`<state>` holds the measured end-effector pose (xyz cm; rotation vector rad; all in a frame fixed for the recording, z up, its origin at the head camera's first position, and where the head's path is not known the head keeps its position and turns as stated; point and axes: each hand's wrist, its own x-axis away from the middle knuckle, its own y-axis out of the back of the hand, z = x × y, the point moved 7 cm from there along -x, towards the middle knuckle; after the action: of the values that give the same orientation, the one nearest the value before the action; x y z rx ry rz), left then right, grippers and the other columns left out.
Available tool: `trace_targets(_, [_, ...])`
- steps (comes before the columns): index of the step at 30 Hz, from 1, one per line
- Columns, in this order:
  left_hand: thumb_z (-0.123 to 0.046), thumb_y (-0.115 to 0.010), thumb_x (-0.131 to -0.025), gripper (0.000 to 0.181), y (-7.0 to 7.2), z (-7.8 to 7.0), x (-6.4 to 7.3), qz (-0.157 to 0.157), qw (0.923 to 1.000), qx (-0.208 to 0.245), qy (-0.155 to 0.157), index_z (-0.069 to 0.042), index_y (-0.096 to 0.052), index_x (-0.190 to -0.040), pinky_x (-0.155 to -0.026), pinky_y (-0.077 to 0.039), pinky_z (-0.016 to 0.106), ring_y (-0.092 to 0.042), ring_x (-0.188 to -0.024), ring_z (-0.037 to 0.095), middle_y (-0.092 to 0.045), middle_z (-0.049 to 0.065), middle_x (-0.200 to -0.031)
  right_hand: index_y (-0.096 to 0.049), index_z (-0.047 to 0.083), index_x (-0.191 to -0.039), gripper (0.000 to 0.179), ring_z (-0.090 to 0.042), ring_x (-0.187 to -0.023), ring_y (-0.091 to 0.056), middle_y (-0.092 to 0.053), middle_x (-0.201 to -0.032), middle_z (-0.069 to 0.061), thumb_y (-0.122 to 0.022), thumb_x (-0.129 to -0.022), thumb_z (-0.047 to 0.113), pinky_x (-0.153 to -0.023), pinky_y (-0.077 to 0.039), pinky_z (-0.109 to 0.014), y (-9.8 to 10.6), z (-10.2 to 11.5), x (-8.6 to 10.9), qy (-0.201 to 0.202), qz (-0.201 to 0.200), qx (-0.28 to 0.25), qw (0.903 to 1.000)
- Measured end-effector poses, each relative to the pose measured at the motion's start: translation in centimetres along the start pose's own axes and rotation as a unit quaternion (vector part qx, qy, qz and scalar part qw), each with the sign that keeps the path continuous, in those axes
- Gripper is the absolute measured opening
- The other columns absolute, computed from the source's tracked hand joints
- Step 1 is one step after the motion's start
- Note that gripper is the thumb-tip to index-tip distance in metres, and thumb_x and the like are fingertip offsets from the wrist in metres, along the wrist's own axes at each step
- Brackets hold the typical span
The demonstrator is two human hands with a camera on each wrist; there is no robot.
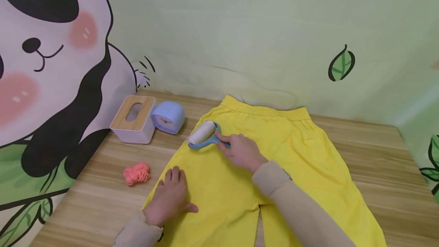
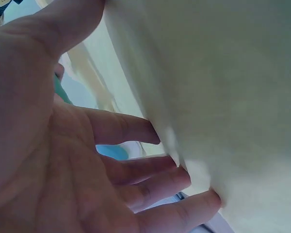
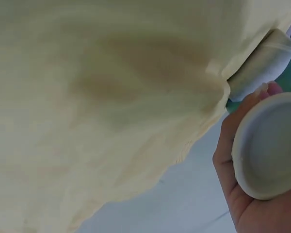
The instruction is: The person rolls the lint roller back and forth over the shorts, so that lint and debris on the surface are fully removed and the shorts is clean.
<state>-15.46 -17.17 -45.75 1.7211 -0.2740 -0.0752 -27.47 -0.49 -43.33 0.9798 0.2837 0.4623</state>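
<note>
Head view: we pinch the blue handle [image 1: 212,140] of the lint roller [image 1: 203,133] in the fingers of the right hand [image 1: 243,151]. To roll well, we judge that the drum needs full contact, even pressure and taut trousers [image 1: 219,178], braced by the left hand [image 1: 169,197], its fingers straight and its thumb spread. The drum lies ahead of the right fingertips, at the trousers' left edge.

Left wrist view: we see straight fingers slightly apart, tips against the trousers; we cannot identify the lint roller here.

Right wrist view: the drum sits just beyond the fingertips; a pale round object [image 3: 269,148] hides most of the grip
</note>
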Motion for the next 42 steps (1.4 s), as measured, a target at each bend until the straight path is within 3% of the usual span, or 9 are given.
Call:
trace_targets(9, [-0.062,-0.082,-0.059,0.116,-0.2,-0.4,-0.2,0.026,0.9996,-0.003,0.013,0.02,-0.043,-0.131,-0.083,-0.046,0.062,-0.04,-0.122,0.051,-0.035,0.042,-0.136,-0.054,0.024,-0.14,0.044,-0.008,-0.036,-0.024,-0.033,-0.042,0.007,-0.051,-0.1,0.041,-0.036,-0.03,-0.027,2.2,-2.2,4.1,-0.011,0.005,0.005,0.9999])
trace_targets(19, [-0.061,-0.082,-0.061,0.117,-0.2,-0.4,-0.4,0.06,0.9979,0.002,0.022,0.021,-0.041,-0.133,-0.086,-0.045,0.064,-0.038,-0.125,0.053,-0.033,0.043,-0.138,-0.055,0.028,-0.138,0.044,-0.007,-0.037,-0.025,-0.032,-0.045,0.009,-0.052,-0.098,0.047,-0.039,-0.033,-0.028,3.8,-5.1,8.4,-0.044,0.006,0.01,0.999])
trace_targets(28, [-0.061,-0.082,-0.061,0.117,-0.1,-0.2,-0.3,0.055,0.9984,0.004,0.013,0.021,-0.039,-0.133,-0.084,-0.045,0.065,-0.038,-0.124,0.055,-0.032,0.045,-0.137,-0.055,0.027,-0.139,0.047,-0.006,-0.036,-0.025,-0.034,-0.045,0.011,-0.052,-0.098,0.048,-0.036,-0.032,-0.027,5.9,-6.9,12.6,-0.084,0.036,0.004,0.9958])
trace_targets(34, [-0.061,-0.082,-0.06,0.118,0.0,-0.1,-0.4,0.055,0.9984,0.01,0.012,0.021,-0.038,-0.133,-0.083,-0.045,0.065,-0.037,-0.124,0.055,-0.031,0.045,-0.137,-0.058,0.022,-0.136,0.044,-0.005,-0.037,-0.023,-0.031,-0.044,0.013,-0.056,-0.097,0.042,-0.037,-0.028,-0.025,8.3,-6.4,14.7,-0.109,0.066,0.033,0.9914])
trace_targets(42, [-0.058,-0.083,-0.06,0.116,0.0,-0.3,-0.3,0.04,0.9988,0.028,0.004,0.007,-0.037,-0.143,-0.084,-0.042,0.069,-0.034,-0.124,0.059,-0.028,0.047,-0.138,-0.06,0.008,-0.133,0.04,-0.006,-0.041,-0.029,-0.04,-0.048,0.006,-0.057,-0.098,0.027,-0.038,-0.03,-0.026,8.5,-2.9,13.3,-0.072,0.053,0.101,0.9909])
